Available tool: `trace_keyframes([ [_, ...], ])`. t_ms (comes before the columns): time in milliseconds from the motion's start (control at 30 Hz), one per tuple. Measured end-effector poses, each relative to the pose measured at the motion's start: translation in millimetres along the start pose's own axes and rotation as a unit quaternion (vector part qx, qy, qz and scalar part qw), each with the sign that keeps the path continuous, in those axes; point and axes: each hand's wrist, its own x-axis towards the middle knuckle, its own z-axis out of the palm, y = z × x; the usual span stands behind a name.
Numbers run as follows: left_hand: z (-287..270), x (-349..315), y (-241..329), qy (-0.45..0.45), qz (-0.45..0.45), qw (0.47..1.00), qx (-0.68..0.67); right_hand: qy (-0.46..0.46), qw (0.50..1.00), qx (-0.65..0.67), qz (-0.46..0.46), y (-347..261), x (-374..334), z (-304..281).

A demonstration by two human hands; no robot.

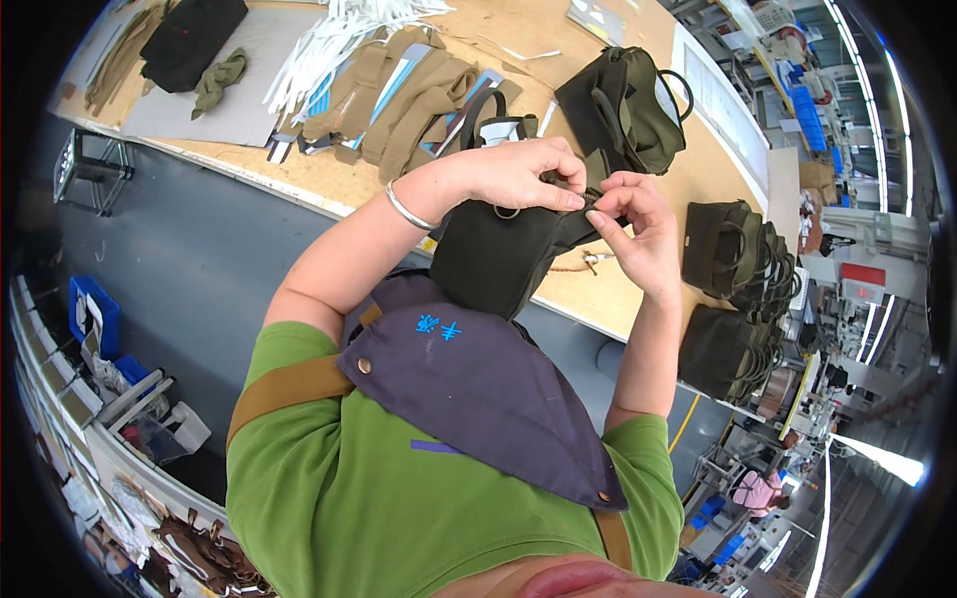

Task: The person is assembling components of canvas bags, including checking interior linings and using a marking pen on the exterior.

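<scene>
A dark, nearly black bag [493, 261] hangs tilted in front of my apron at the table's near edge. My left hand [528, 174], a silver bangle on its wrist, is closed with thumb and fingers pinching the bag's upper edge. Close beside it, my right hand [638, 221] pinches the same edge, thumb against forefinger. Between the fingertips shows a short ridged strip that looks like part of a zipper. A metal ring lies just under my left fingers. The far side of the bag is hidden by my hands.
On the wooden table [518, 25] lie tan webbing straps [409, 100] and white strips [344, 45]. An olive-green bag [633, 110] stands just beyond my hands. Dark bags [733, 254] are stacked at the right. A black cloth piece [192, 42] lies far left; a metal-framed stool [92, 169] stands below.
</scene>
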Motion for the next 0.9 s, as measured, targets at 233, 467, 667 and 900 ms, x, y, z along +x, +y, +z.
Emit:
trace_keyframes([
  [233,-5.2,2.1,12.7,-0.040,-0.103,0.989,-0.100,-0.011,1.000,-0.003,0.017,0.7,1.1,0.1],
  [467,-2.5,-1.1,19.5,-0.004,-0.170,0.983,-0.062,-0.072,0.997,-0.023,-0.015,-3.7,3.5,-3.1],
  [667,-1.4,-2.7,23.0,0.013,-0.105,0.994,-0.018,-0.061,0.998,-0.001,0.030,2.2,6.3,-5.0],
  [900,-6.2,-11.0,36.4,0.111,0.031,0.983,0.146,-0.068,0.997,-0.011,0.038,-7.5,6.1,-5.5],
])
